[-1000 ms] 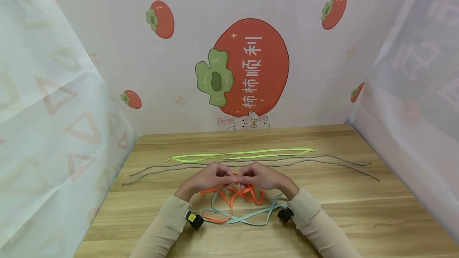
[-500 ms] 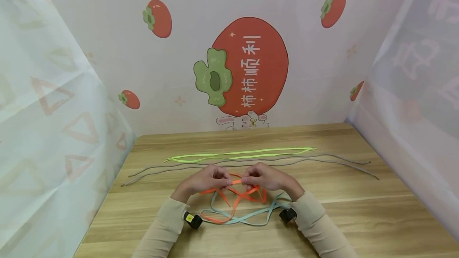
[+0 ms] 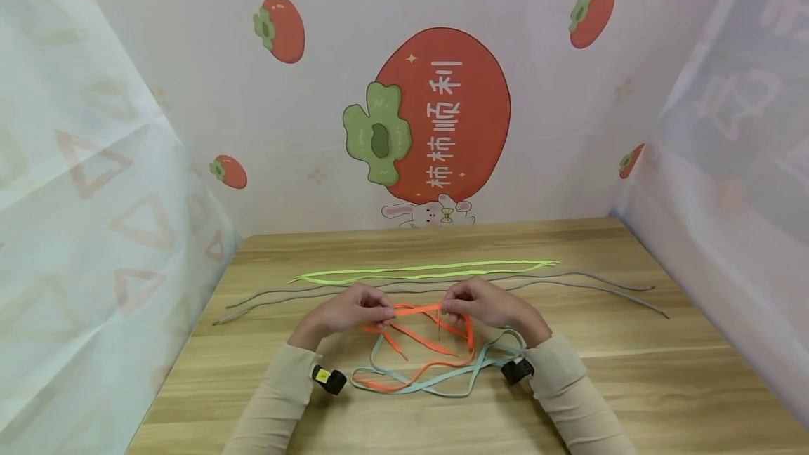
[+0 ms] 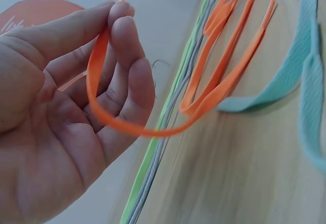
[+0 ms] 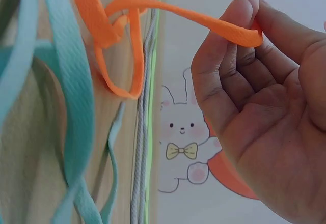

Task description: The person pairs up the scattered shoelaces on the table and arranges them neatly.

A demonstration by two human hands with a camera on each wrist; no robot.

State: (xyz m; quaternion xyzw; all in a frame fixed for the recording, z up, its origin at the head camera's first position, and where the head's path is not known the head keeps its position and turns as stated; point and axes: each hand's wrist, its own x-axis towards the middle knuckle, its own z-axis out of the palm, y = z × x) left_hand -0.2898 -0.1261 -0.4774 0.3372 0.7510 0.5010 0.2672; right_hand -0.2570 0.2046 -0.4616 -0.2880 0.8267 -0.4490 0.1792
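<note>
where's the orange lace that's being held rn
In the head view, the orange lace spans between the left hand and right hand, low in the middle, just beyond the light blue lace.

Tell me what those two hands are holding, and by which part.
An orange lace: the left hand and the right hand each pinch it partway along its length, a straight stretch running between them.

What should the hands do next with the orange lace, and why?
Probably the left hand and right hand should slide a little further apart along the orange lace. Both pinch it, but only a short piece stretches between them. The rest lies in loose loops, partly across the blue lace, so spreading might help straighten it.
</note>
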